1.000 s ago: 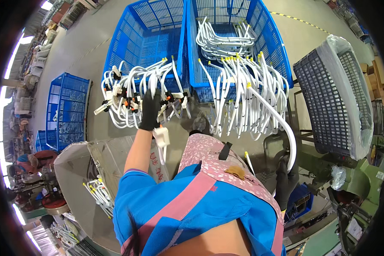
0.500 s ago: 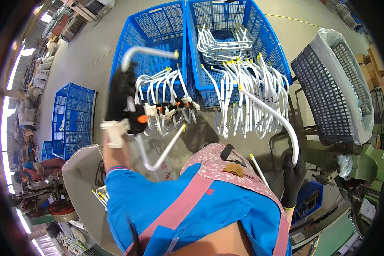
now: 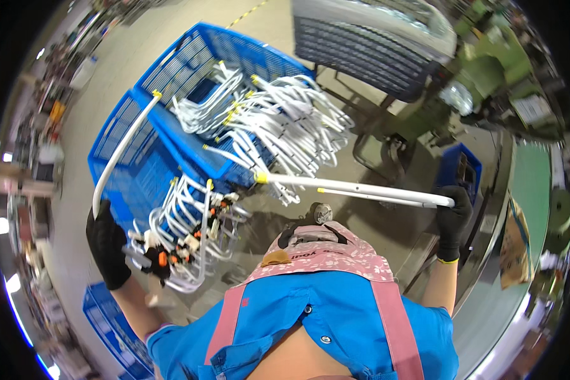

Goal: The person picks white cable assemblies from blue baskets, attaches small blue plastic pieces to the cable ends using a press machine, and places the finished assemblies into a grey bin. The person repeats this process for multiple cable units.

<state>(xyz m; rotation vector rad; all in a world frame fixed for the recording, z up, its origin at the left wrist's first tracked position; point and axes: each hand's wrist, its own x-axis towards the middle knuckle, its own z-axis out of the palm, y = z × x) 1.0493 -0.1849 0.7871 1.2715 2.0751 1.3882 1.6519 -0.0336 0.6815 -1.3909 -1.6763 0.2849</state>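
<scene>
My left hand [image 3: 109,246], in a black glove, is closed around a white bent tube [image 3: 115,155] whose yellow tip points up over the left blue crate [image 3: 105,132]. Just right of that hand are dark fittings with orange parts [image 3: 164,258], and I cannot tell which tube they belong to. My right hand [image 3: 454,218], also gloved in black, grips a white bent tube [image 3: 354,188] at its bend. It runs nearly level to the left, ending in a yellow cap near several hanging white tubes [image 3: 297,123] on the right blue crate [image 3: 193,50].
White tubes with fittings [image 3: 187,209] hang on the left crate's near side. A dark mesh basket with a clear liner [image 3: 367,54] stands on a frame at the back right. Green machinery [image 3: 487,76] and a green-topped bench [image 3: 525,190] are at my right. Another blue crate [image 3: 111,323] sits lower left.
The view has turned right, so the crates now appear further left. The right hand's tube has swung from slanting to nearly level. Both hands keep hold of their tubes.
</scene>
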